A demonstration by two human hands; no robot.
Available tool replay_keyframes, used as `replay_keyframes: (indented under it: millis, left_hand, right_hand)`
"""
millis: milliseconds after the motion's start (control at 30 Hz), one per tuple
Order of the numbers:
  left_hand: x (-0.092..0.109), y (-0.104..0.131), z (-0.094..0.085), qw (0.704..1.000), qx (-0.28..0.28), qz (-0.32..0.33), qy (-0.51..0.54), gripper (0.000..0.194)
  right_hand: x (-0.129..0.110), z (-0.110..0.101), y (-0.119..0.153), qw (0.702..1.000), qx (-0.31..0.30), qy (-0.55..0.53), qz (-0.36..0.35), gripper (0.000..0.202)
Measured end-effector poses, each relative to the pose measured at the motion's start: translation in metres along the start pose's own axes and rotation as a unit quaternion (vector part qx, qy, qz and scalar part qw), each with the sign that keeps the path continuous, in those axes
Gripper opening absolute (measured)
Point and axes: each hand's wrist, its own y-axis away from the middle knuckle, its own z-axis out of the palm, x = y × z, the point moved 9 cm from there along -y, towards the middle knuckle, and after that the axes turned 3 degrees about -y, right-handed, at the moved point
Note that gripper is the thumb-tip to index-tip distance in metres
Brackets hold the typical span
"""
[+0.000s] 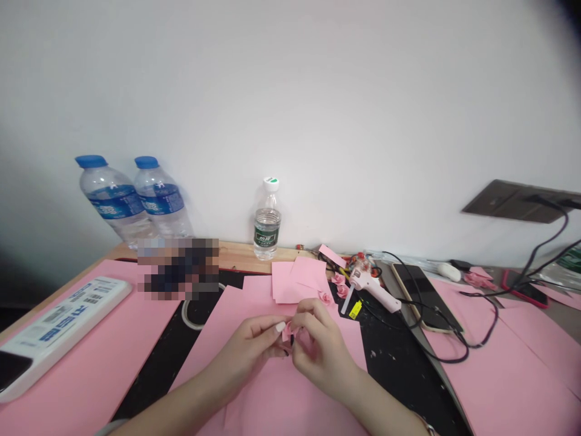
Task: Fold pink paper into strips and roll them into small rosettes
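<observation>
Between my two hands is a small pink paper rose (287, 331), partly hidden by the fingers. My left hand (261, 340) pinches it from the left, thumb on top. From the right, the curled fingers of my right hand (320, 345) close on its other edge. Both hands are above a large sheet of pink paper (267, 399). Just beyond them lie several finished-looking paper roses (325, 297) and a stack of pink paper pieces (297, 281). A pale pink glue gun (374, 290) rests to the right of these.
A small water bottle (267, 227) stands against the wall, with two larger bottles (161, 200) leaning at left. A white boxed device (68, 333) lies on pink paper. At right are a phone (422, 290), black cables (454, 361) and a wall socket (503, 203). A tape roll (185, 318) sits left of centre.
</observation>
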Motion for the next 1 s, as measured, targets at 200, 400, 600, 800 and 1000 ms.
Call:
replay_keyframes:
  millis: [200,400,600,800,1000]
  left_hand:
    - [0.0,-0.0001,-0.0025,0.999,-0.001,0.004,-0.047,0.024]
    - [-0.0023,0.0004,-0.0021,0.999,-0.003,-0.018,-0.037,0.028]
    - [-0.0058,0.0016,-0.0011,0.999,-0.005,-0.042,0.003,0.023]
    - [-0.0019,0.0014,0.0035,0.999,-0.018,-0.035,0.028,0.019]
    - [-0.0018,-0.0004,0.0001,0.999,-0.007,-0.026,0.046,0.014]
  right_hand:
    - [-0.0017,0.0027,-0.0003,1.0,-0.011,-0.005,-0.009,0.036]
    - [-0.0029,0.004,-0.0007,1.0,-0.02,-0.009,-0.007,0.034]
    - [0.0008,0.0045,-0.0008,0.999,-0.017,-0.032,0.005,0.037]
    - [0.0017,0.0023,-0.0016,0.999,0.0,-0.036,0.011,0.038]
    - [-0.0002,-0.0008,-0.0022,1.0,0.001,-0.023,0.013,0.036]
